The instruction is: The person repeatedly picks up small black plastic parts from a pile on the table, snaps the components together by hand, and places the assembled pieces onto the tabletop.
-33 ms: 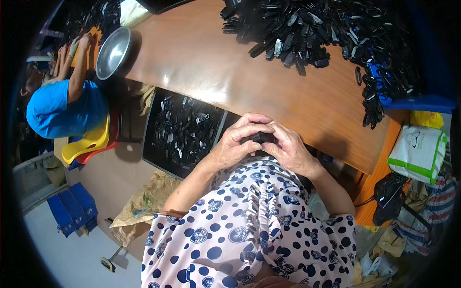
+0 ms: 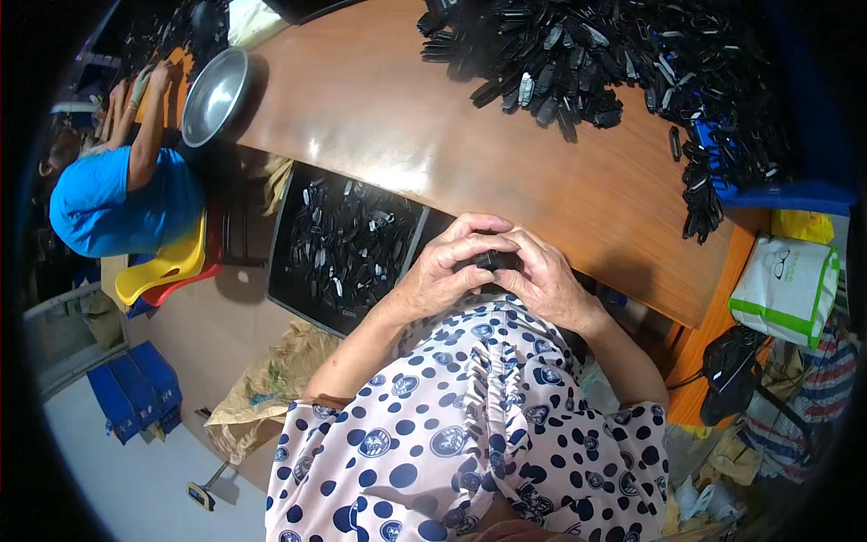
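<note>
- the left hand point(image 2: 442, 271) had its fingers bent nearly closed on a black piece point(image 2: 493, 260), which lay toward 3 o'clock from its palm.
- the black piece sat between both hands, neither clearly nearer; its visible part ran roughly 9 to 3 o'clock, its ends and true long axis hidden.
- the right hand point(image 2: 547, 282) gripped likewise, fingers bent, from 3 o'clock.

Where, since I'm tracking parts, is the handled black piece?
In the head view, right of centre, the black piece is held between the left hand and right hand, beside the table.
</note>
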Action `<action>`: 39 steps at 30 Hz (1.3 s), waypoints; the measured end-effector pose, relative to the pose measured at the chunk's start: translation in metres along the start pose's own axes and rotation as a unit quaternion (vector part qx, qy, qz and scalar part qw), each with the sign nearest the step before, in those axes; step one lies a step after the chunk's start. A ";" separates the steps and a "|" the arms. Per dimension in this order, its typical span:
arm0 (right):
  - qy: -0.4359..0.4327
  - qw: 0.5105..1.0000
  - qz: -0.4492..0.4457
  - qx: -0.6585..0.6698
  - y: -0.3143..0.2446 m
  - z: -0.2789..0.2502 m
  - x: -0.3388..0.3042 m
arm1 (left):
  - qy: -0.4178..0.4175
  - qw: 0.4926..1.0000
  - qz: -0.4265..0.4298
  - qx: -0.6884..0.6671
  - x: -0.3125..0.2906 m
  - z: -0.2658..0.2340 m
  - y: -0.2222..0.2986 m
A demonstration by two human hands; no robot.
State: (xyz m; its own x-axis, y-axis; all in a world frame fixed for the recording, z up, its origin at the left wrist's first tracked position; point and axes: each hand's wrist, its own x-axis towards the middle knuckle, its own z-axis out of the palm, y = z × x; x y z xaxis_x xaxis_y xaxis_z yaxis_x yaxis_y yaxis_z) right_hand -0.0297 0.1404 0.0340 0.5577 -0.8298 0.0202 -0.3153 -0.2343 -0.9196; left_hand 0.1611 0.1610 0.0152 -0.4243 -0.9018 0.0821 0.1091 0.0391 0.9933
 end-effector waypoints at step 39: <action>-0.088 0.959 0.190 0.191 -0.020 0.025 -0.030 | 0.126 0.986 -0.092 -0.064 -0.044 0.016 0.012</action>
State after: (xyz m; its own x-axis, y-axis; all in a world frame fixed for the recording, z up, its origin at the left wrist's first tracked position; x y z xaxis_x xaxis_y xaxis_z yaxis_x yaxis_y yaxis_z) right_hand -0.0210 0.1829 0.0422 0.5899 -0.7120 -0.3809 -0.2361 0.2990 -0.9246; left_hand 0.1666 0.2076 0.0250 -0.2133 -0.9673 -0.1370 0.1707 -0.1750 0.9697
